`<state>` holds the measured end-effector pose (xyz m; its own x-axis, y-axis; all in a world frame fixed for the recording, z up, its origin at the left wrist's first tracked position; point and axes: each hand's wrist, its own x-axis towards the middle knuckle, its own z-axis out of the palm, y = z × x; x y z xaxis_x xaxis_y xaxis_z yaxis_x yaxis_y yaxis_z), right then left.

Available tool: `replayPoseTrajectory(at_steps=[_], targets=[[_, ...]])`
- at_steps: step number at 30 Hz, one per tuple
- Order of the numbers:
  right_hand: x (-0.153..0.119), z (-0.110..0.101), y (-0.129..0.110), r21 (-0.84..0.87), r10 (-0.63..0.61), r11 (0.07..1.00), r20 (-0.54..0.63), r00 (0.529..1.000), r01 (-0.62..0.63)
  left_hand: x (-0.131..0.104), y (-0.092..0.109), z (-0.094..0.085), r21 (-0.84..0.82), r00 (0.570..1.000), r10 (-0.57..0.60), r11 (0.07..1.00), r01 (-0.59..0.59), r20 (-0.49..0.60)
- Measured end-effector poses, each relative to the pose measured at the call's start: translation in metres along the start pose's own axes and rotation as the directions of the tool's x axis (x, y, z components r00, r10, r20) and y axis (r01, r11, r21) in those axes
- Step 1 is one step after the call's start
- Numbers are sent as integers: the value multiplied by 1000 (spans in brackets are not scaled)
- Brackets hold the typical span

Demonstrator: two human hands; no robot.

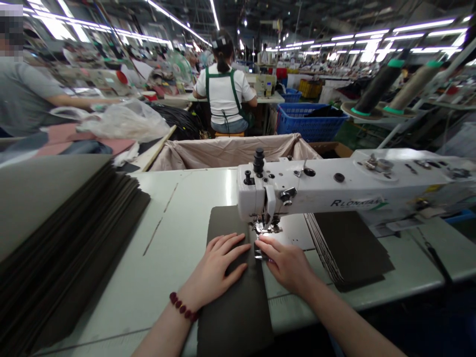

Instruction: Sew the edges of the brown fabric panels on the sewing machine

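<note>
A long dark grey-brown fabric panel [238, 307] lies lengthwise on the table, its right edge running to the presser foot [265, 227] of a white sewing machine [320, 183]. My left hand [219, 267] rests flat on the panel with fingers spread, a dark red beaded bracelet [182, 306] at its wrist. Just in front of the presser foot is my right hand [288, 263], fingertips at the panel's right edge. A small shiny metal piece [259, 255] shows between its index finger and thumb; whether it is held or fixed to the machine is unclear.
A tall stack of dark panels [92, 238] stands on the left; a smaller stack [353, 248] lies under the machine arm. Behind the table are a cloth-lined bin [223, 148] and a blue basket [310, 121]. Thread cones [377, 89] stand at right. People sit nearby, one ahead.
</note>
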<state>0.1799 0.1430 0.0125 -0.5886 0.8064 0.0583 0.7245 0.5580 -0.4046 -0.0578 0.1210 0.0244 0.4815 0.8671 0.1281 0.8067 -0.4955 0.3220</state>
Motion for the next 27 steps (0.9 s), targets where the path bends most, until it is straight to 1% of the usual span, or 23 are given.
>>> replayPoseTrajectory(at_steps=[27], targets=[[0,1,1,-4,-5,1000,9,1000,5,0,-2,0,-11,1000,-20,1000,20,-16]])
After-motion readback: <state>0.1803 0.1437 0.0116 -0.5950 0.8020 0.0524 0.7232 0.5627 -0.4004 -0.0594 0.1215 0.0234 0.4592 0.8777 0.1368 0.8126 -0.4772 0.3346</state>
